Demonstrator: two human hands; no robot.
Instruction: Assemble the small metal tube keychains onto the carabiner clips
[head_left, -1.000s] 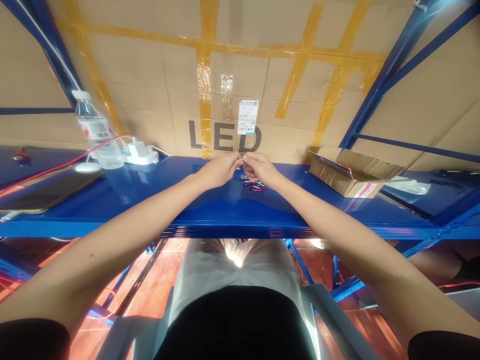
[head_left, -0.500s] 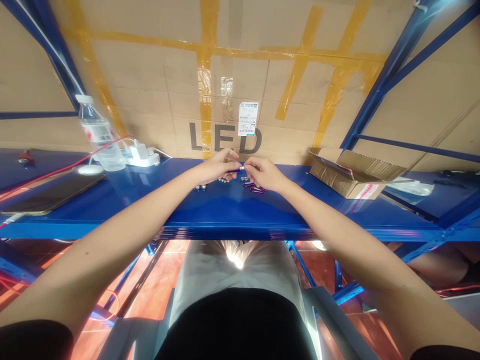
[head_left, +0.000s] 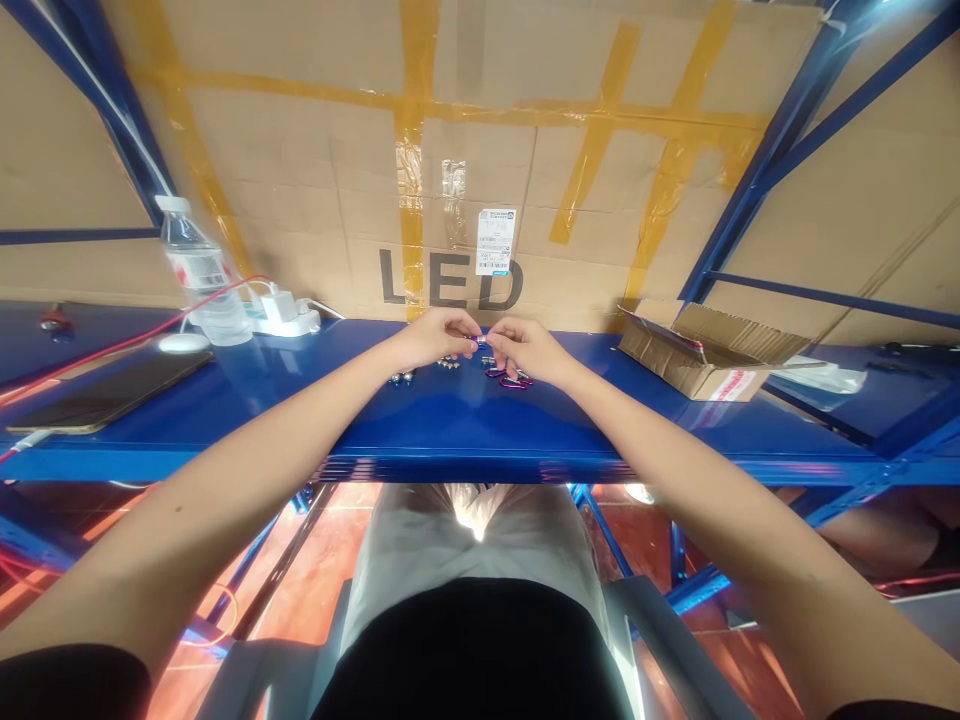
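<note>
Above the blue shelf, my left hand (head_left: pixel 435 338) and my right hand (head_left: pixel 528 348) meet fingertip to fingertip. Both are closed in a pinch on one small purple-and-silver piece (head_left: pixel 481 341); the fingers hide much of it, and its exact kind is too small to make out. Just below my right hand lie several pink-purple carabiners (head_left: pixel 515 381). Small silver metal parts (head_left: pixel 401 378) rest under my left hand, with a row of little gold-coloured parts (head_left: pixel 448 363) near its fingers.
The blue shelf (head_left: pixel 450 425) has a large cardboard sheet (head_left: pixel 300 200) behind it. To the left stand a water bottle (head_left: pixel 206 280), a white power strip (head_left: pixel 289 318) and a dark phone-like slab (head_left: pixel 112 390), with a red cable across. An open cardboard box (head_left: pixel 697 360) sits right.
The fingers of my left hand have curled in closer around the small piece, and less purple shows. Both hands stay in nearly the same place.
</note>
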